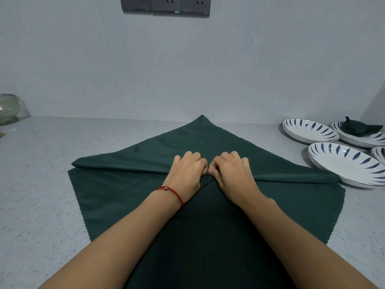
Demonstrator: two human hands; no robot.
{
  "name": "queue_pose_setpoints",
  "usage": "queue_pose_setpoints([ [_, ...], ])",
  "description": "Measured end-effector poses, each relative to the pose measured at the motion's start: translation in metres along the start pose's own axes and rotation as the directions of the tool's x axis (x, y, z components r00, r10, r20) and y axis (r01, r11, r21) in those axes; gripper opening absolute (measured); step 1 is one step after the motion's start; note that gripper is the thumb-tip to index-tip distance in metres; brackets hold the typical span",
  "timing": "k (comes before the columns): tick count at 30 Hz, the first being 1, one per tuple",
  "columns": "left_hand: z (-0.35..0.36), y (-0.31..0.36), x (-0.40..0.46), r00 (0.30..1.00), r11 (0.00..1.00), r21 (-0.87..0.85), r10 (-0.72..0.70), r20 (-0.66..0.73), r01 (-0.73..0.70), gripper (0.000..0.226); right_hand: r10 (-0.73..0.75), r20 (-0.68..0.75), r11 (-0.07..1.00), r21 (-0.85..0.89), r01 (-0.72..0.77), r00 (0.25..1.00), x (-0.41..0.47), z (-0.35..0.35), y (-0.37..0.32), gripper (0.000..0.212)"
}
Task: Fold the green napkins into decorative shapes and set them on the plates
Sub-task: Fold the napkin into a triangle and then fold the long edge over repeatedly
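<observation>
Head view: your green napkin [208, 215] lies spread on the desk [41, 195], one corner pointing toward the wall, with a rolled fold running across its width. Your left hand [185, 174] and right hand [233, 174] sit side by side at the middle of that fold, fingers [191, 156] curled and pinching the cloth. Judged: the fabric is light, soft and limp, so it will sag and unroll if released; hold it at the fold itself. A folded napkin [360, 128] already sits on the far plate [354, 140]; the near plate [343, 163] touches your napkin's right edge.
</observation>
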State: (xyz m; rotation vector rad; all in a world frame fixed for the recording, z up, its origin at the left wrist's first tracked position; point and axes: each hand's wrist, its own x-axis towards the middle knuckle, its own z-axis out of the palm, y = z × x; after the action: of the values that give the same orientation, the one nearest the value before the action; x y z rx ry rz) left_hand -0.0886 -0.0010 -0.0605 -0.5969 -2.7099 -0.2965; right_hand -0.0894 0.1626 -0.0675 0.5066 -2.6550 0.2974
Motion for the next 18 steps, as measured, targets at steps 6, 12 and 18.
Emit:
queue_pose_setpoints([
  [6,-0.001,-0.008,0.007,0.997,0.996,-0.076,-0.042,0.070,0.047,0.013,-0.022,0.046,0.992,0.125,0.016,0.999,0.001,-0.009,-0.003,0.010],
  [12,0.000,-0.012,-0.003,1.000,0.993,-0.119,0.009,-0.003,-0.010,0.009,0.160,0.217,0.947,0.242,-0.212,0.963,0.012,-0.008,-0.002,0.015],
  [18,0.000,-0.004,0.000,0.997,0.990,-0.123,-0.076,-0.008,0.074,0.014,0.217,0.228,0.877,0.382,-0.292,0.949,0.013,-0.008,0.002,0.014],
])
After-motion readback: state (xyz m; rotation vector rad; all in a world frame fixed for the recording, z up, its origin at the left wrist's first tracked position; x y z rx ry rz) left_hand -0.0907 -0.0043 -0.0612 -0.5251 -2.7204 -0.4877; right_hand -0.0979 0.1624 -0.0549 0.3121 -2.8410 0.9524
